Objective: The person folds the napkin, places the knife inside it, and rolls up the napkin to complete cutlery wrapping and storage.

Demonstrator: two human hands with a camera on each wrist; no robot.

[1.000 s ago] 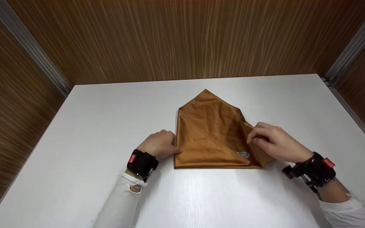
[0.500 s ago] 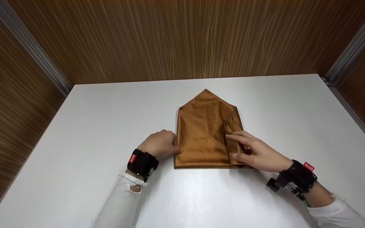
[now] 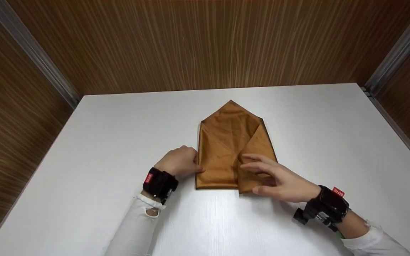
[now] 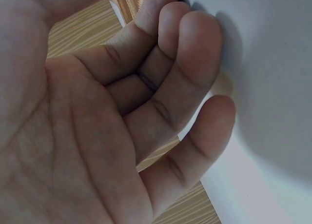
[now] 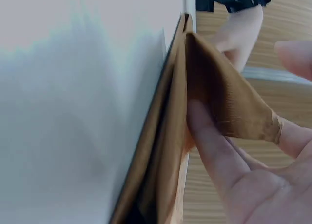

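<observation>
The folded, shiny brown satin cloth (image 3: pixel 231 142) lay flat on the white table (image 3: pixel 112 135), its pointed top corner directed away from the person. The right hand (image 3: pixel 278 176) pinched the cloth's right flap (image 5: pixel 229 107) between thumb and fingers and held it over the lower middle of the cloth. The left hand (image 3: pixel 178 161) rested on the table with loosely curled fingers (image 4: pixel 165 82) grasping nothing, its fingertips touching the cloth's left edge.
</observation>
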